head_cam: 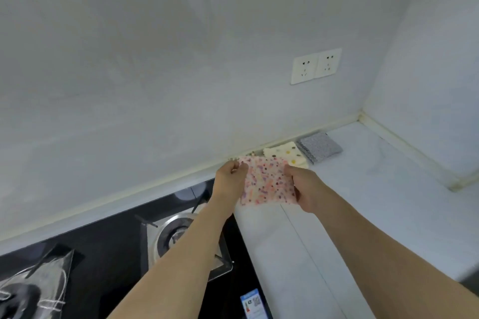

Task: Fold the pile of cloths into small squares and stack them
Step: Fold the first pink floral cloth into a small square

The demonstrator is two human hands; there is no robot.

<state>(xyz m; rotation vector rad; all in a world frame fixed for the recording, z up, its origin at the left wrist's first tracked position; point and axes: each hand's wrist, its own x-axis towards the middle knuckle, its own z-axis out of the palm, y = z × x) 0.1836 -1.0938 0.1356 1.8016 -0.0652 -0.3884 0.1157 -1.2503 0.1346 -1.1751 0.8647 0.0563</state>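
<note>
- I have just one view, from the camera on the person's head.
- It looks forward and down along both forearms, toward the wall [155,72] and the corner where the table [350,189] meets it.
- The wide lens bends the edges; the stove [124,254] sits close at lower left.
- The hands are near, about mid-frame.

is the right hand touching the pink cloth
Touching: the head view shows the right hand gripping the pink cloth's right edge, fingers curled around it.
</note>
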